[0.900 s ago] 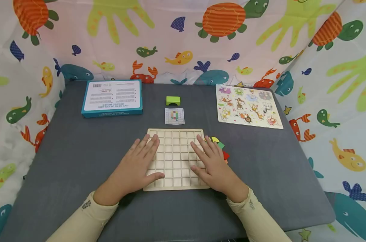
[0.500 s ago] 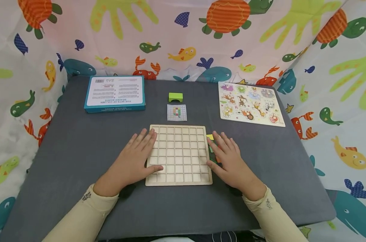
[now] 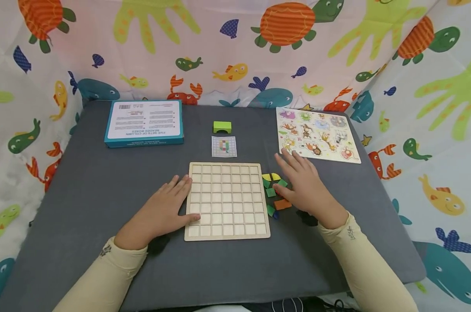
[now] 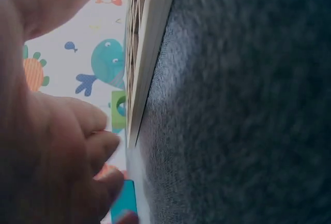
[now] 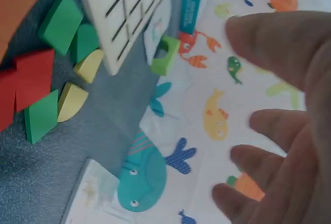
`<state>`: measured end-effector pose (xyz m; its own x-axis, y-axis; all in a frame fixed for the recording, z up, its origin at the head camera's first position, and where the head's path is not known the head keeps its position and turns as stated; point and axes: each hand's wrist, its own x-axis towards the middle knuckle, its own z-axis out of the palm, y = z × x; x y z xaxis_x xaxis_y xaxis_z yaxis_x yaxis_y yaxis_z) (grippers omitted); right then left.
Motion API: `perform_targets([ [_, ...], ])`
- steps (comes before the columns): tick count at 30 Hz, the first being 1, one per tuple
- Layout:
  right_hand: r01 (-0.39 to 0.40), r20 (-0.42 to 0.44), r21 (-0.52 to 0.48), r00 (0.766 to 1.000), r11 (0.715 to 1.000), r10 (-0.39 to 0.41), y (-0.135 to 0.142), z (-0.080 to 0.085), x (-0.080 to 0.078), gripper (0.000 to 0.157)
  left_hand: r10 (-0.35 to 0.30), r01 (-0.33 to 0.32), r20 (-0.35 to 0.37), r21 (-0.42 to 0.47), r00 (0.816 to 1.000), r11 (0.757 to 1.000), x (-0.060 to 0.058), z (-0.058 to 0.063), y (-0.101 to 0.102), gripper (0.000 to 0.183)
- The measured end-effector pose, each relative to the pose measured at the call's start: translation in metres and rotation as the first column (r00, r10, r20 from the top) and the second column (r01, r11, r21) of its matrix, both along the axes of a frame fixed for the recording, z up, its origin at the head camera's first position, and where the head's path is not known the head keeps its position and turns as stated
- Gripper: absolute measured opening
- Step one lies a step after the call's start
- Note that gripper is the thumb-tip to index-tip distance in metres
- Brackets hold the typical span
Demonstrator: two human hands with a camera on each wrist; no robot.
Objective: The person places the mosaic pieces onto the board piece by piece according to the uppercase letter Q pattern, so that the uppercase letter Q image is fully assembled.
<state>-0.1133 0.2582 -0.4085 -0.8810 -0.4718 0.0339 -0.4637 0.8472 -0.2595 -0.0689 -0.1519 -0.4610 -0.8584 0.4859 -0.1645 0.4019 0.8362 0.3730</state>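
Observation:
A square wooden grid board (image 3: pixel 225 201) with bare cells lies in the middle of the grey table. Along its left edge lies my left hand (image 3: pixel 161 212), fingers straight, fingertips and thumb at the rim. My right hand (image 3: pixel 307 186) is spread above the table to the right of the board, holding nothing. Beneath and beside its thumb sit small coloured pieces: yellow quarter rounds (image 5: pixel 72 102), green pieces (image 5: pixel 61 23), red pieces (image 5: pixel 35 79) and an orange block (image 3: pixel 282 204). In the head view the right hand hides part of this pile.
Behind the board lies a small pattern card (image 3: pixel 224 147), with a green arch block (image 3: pixel 222 127) at its back. A blue-edged box (image 3: pixel 143 123) stands at the back left. An animal puzzle board (image 3: pixel 317 135) lies at the back right. Printed curtains enclose the table.
My right hand has lifted off the board's right side and moved right and away from me, uncovering the coloured pieces. My left hand has slid slightly left to the board's edge.

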Motion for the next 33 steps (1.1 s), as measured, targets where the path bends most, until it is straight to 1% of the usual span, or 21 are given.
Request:
perform_targets([
  [1, 0.013, 0.013, 0.033, 1.0, 0.999, -0.014, -0.002, -0.001, -0.006, 0.083, 0.004, -0.004, 0.011, 0.003, 1.0, 1.0, 0.001, 0.001, -0.001, 0.106],
  [4, 0.053, 0.039, 0.138, 0.997, 0.989, -0.059, -0.006, -0.011, -0.021, 0.068, 0.014, -0.014, 0.04, 0.014, 0.999, 1.0, 0.004, 0.001, -0.001, 0.104],
  [7, 0.098, 0.081, 0.209, 0.99, 0.973, -0.117, -0.007, -0.022, -0.032, 0.052, 0.012, -0.013, 0.05, 0.013, 0.999, 1.0, 0.006, -0.001, 0.0, 0.104],
  [11, 0.144, 0.109, 0.244, 0.979, 0.959, -0.175, -0.005, -0.034, -0.037, 0.04, 0.01, -0.01, 0.039, 0.0, 0.999, 1.0, 0.007, -0.003, 0.002, 0.104],
  [16, 0.171, 0.091, 0.244, 0.976, 0.955, -0.198, -0.005, -0.041, -0.039, 0.03, 0.023, -0.022, 0.037, -0.022, 0.999, 1.0, 0.006, -0.003, 0.005, 0.104],
  [20, 0.173, 0.077, 0.232, 0.978, 0.957, -0.195, -0.006, -0.042, -0.041, 0.026, 0.027, -0.026, 0.031, -0.033, 0.999, 0.999, 0.006, -0.004, 0.006, 0.104],
  [25, 0.173, 0.071, 0.219, 0.979, 0.96, -0.192, -0.007, -0.043, -0.043, 0.028, 0.035, -0.033, 0.027, -0.046, 0.999, 0.998, 0.005, -0.003, 0.006, 0.104],
  [29, 0.158, 0.061, 0.206, 0.983, 0.966, -0.173, -0.008, -0.044, -0.044, 0.03, 0.038, -0.037, 0.026, -0.051, 0.999, 0.998, 0.005, -0.001, 0.005, 0.104],
  [33, 0.159, 0.076, 0.205, 0.981, 0.966, -0.178, -0.01, -0.043, -0.046, 0.036, 0.041, -0.04, 0.023, -0.055, 0.999, 0.998, 0.004, 0.0, 0.004, 0.103],
])
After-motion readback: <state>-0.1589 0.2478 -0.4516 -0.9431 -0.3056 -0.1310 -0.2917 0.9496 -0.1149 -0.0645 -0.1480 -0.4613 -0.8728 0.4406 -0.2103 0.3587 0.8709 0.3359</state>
